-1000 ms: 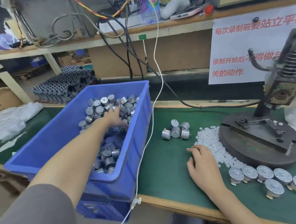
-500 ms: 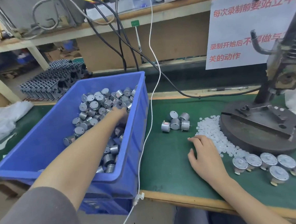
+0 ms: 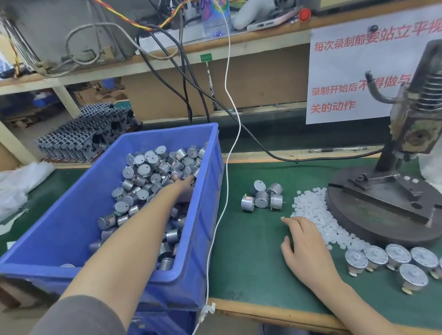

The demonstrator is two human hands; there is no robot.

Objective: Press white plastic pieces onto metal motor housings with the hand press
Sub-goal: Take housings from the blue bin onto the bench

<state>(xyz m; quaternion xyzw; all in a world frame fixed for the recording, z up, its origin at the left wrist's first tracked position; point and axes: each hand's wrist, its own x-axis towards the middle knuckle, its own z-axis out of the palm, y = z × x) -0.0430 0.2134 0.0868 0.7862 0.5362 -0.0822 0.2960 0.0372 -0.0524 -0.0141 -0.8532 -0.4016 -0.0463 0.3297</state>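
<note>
Left hand [image 3: 185,186] outstretched, right hand [image 3: 306,243] palm-down.

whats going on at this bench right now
A person is working next to a hand press. Their left hand reaches into the blue bin, in among the metal motor housings; whether it holds one cannot be seen. Their right hand rests open on the green mat, fingertips at the pile of white plastic pieces. Four loose housings lie between bin and pile. The press base shows no housing loaded.
</note>
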